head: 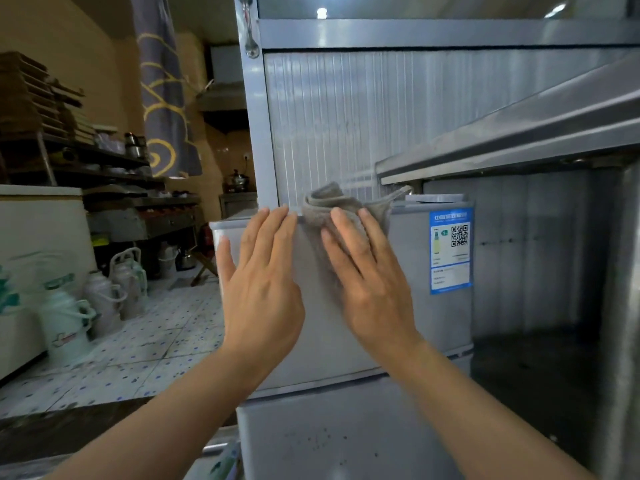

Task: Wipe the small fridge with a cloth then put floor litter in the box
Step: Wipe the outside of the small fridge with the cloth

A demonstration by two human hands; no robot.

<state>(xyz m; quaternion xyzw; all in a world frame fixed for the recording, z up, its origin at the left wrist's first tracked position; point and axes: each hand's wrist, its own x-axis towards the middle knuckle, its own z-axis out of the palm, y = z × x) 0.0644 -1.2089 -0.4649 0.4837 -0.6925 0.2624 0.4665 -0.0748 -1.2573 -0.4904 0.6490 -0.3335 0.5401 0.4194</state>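
Observation:
The small grey fridge (429, 323) stands in front of me, tucked under a steel counter, with a blue sticker (450, 251) on its upper door. My right hand (367, 275) lies flat with straight fingers on a crumpled grey cloth (329, 206), pressing it against the top of the upper door. My left hand (259, 275) rests flat on the same door beside it, fingers straight and reaching the door's top edge. The lower door (346, 438) shows dark specks. No box or floor litter is in view.
A steel counter (519, 133) overhangs the fridge on the right, with a tall metal cabinet (346, 116) behind. To the left, several thermos flasks (69, 320) stand on the tiled floor (156, 341) beside a white chest freezer (34, 230) and cluttered shelves (86, 157).

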